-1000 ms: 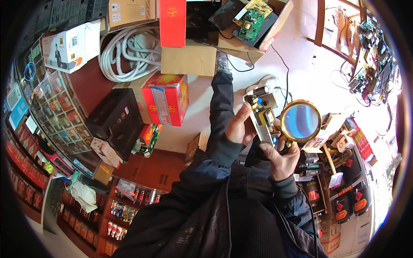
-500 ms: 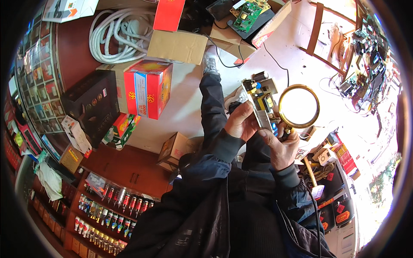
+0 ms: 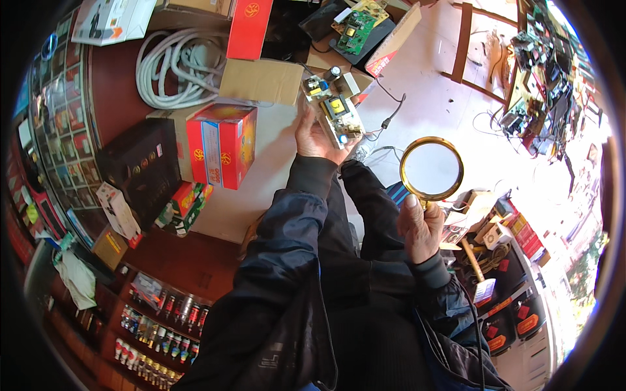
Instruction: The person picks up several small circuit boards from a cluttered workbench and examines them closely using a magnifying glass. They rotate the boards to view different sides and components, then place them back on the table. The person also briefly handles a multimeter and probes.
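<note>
Room: pale floor (image 3: 424, 85), with a red box (image 3: 223, 146), a coil of white hose (image 3: 149, 78) and an open carton (image 3: 399, 36) holding a green board (image 3: 357, 31).
Circuit board (image 3: 334, 109): raised above the floor, components showing; the left hand (image 3: 318, 139) has its grip clamped on the lower part.
Magnifying glass (image 3: 432, 168): right hand (image 3: 422, 231), grip clamped around the handle; lens right of the circuit board, apart from it.
Progress: both things are in hand, lens not over the circuit board; how much handling remains cannot be judged.
</note>
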`<state>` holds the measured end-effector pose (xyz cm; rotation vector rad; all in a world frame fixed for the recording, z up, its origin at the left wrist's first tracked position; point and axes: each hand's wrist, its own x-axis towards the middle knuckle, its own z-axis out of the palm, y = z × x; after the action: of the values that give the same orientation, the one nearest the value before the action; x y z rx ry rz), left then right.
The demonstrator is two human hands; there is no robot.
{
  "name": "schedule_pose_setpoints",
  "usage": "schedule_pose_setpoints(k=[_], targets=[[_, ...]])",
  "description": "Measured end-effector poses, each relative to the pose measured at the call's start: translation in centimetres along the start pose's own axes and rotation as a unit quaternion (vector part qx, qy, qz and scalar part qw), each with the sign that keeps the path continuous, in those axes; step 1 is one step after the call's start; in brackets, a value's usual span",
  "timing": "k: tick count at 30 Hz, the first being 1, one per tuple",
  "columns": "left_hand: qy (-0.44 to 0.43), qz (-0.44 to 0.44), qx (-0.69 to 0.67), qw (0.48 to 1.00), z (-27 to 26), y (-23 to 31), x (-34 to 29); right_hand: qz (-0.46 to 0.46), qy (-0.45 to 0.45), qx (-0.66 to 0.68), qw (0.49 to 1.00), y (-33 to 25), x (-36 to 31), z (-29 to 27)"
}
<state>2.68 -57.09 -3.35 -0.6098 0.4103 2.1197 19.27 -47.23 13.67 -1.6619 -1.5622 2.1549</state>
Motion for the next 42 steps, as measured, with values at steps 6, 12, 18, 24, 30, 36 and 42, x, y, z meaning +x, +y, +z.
schedule_pose_setpoints(k=[6,12,18,24,30,36,42], targets=[[-0.064,-0.116,0.002,0.991,2.0,1.3,1.4,0.046,0.009,0.063,0.997,-1.5,-1.6,0.6],[-0.012,-0.169,0.064,0.983,6.3,2.0,1.5,0.030,0.027,0.075,0.996,-4.9,-3.4,1.3],[-0.008,-0.221,0.085,0.972,10.8,2.8,2.0,0.039,0.014,0.116,0.992,-8.2,-4.6,2.0],[-0.001,-0.266,0.095,0.959,11.4,3.3,2.4,0.034,0.052,0.150,0.987,-9.5,-4.9,2.2],[0.037,-0.274,0.128,0.953,11.2,3.7,2.0,0.060,0.025,0.164,0.984,-8.7,-4.6,0.5],[0.058,-0.266,0.150,0.950,13.0,2.6,0.9,0.066,0.009,0.183,0.981,-8.0,-5.4,-2.3],[0.140,-0.286,0.176,0.932,14.4,0.6,0.3,0.054,0.008,0.195,0.979,-7.9,-5.6,-4.8]])
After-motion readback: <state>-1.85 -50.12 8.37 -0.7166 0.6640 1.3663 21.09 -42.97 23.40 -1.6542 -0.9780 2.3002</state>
